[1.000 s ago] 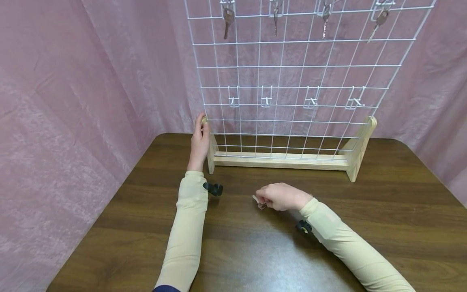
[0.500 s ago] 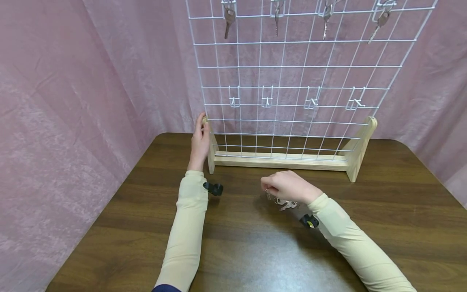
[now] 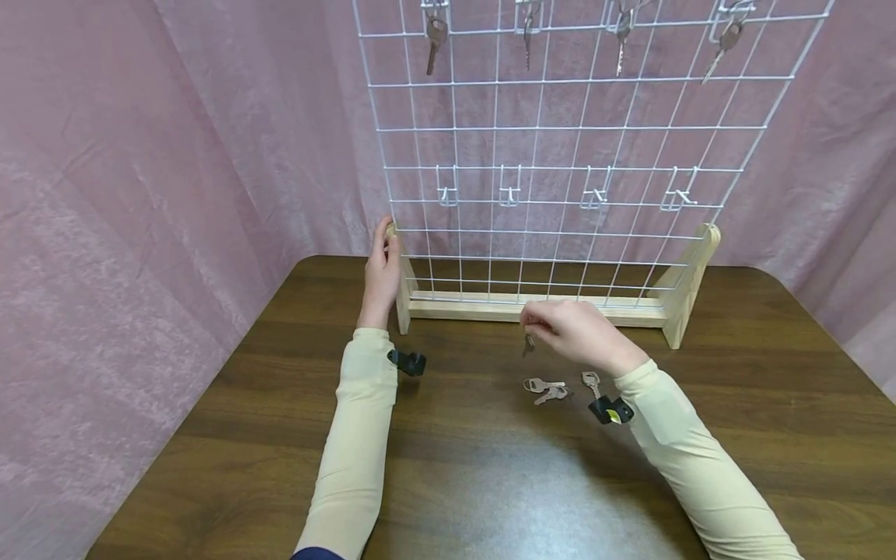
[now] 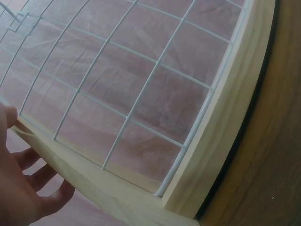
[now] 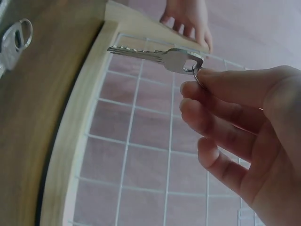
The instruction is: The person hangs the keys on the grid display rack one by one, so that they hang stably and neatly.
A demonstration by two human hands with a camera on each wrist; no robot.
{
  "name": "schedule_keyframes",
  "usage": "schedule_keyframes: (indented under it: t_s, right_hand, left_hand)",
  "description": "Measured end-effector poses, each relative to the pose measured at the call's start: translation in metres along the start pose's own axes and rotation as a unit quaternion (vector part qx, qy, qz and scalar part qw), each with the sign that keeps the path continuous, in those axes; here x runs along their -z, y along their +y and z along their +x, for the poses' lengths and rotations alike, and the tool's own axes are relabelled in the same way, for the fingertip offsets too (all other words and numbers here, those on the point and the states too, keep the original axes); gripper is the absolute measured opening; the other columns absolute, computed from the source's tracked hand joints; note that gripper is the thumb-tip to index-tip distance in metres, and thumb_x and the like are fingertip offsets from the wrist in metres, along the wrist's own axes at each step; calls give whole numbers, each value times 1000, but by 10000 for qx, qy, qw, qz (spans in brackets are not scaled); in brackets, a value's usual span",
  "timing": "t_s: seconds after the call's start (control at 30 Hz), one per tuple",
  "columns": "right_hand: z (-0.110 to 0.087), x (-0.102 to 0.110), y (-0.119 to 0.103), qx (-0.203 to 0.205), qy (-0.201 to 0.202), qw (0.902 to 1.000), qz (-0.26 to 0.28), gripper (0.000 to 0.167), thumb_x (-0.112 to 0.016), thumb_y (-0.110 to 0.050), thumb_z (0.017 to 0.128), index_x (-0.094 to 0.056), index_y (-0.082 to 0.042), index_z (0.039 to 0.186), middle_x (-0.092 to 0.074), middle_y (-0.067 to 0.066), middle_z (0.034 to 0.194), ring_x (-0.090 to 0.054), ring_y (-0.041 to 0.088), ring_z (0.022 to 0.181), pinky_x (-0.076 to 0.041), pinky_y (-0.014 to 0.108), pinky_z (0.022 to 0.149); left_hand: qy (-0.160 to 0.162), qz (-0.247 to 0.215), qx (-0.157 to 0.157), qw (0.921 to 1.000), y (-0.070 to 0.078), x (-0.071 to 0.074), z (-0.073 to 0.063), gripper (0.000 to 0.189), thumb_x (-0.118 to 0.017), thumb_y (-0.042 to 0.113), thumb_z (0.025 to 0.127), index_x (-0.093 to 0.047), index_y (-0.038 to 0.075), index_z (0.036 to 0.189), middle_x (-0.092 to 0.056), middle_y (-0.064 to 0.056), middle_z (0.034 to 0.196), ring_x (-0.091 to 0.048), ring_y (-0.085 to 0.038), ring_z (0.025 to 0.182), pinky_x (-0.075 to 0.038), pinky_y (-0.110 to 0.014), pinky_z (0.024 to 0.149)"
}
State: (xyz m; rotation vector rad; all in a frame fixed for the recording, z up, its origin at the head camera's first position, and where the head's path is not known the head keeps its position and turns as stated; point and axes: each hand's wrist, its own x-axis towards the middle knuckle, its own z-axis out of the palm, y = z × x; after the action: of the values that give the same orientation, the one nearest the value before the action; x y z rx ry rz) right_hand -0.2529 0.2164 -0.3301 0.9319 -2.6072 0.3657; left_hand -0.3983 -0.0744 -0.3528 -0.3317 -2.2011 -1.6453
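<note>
My right hand pinches a small ring between thumb and forefinger, and a silver key hangs from it. In the head view this key is just in front of the wooden base bar of a white wire grid rack. At the rack's left side, my left hand grips the top of the wooden side support, thumb on one side and fingers round the other. On the table below my right hand lie two keys close together. Another key lies by the right wrist camera.
Several keys hang on hooks along the grid's upper part. A lower row of white hooks holds no keys. The right wooden support stands on the brown table. Pink curtain hangs behind and at the left.
My right hand has risen from the table toward the rack and slightly right, carrying one key by its ring. Keys once hidden beneath it now show. The left hand stays on the support.
</note>
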Motion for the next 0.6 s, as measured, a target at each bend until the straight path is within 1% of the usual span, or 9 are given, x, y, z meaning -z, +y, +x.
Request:
schedule_keyframes:
  t_s: [0.07, 0.17, 0.3, 0.4, 0.5, 0.6]
  right_hand:
    - [-1, 3, 2, -3, 71, 10000, 13, 6, -66, -9, 90, -66, -15, 90, -69, -5, 82, -61, 8, 73, -51, 33, 66]
    - [-3, 8, 4, -55, 70, 10000, 9, 8, -64, -7, 91, -66, -14, 92, -71, -3, 86, -65, 10, 77, -52, 35, 67]
    - [-5, 10, 8, -155, -2, 9999, -59, 11, -61, -3, 90, -66, -13, 93, -72, -1, 88, -67, 13, 79, -52, 37, 68]
    - [-5, 11, 11, -104, 19, 9999, -20, 12, -61, 0, 90, -66, -10, 94, -72, 1, 88, -67, 15, 82, -53, 38, 71]
    - [-5, 11, 13, 10, 106, 9999, 92, 12, -60, 3, 89, -65, -6, 94, -71, 4, 87, -67, 16, 81, -54, 37, 74]
    - [-5, 12, 14, 31, 191, 9996, 210, 13, -59, 6, 89, -65, -5, 93, -70, 5, 85, -66, 16, 80, -54, 36, 74]
  left_hand:
    - [-13, -22, 30, 10000, 0, 0, 0, 46, -36, 40, 105, -33, 32, 149, -49, -16, 140, -53, -33, 117, -44, -52, 96]
    - [-27, -49, 42, 10000, 1, 0, -1, 45, -36, 41, 105, -33, 33, 149, -49, -17, 141, -53, -33, 117, -44, -52, 96]
    - [-70, -52, 25, 10000, -1, 0, -2, 47, -35, 41, 104, -31, 31, 150, -46, -16, 144, -52, -34, 122, -43, -53, 98]
    - [-64, -57, 19, 10000, -2, 0, -2, 48, -35, 41, 104, -31, 30, 151, -44, -15, 147, -51, -34, 125, -42, -53, 99]
    - [-39, -29, 7, 10000, -2, 1, -1, 47, -35, 42, 104, -31, 31, 150, -46, -15, 146, -52, -33, 123, -43, -53, 97]
    - [-28, -28, -18, 10000, -2, 0, 0, 47, -35, 42, 104, -32, 31, 150, -48, -16, 143, -53, -33, 121, -44, -52, 94]
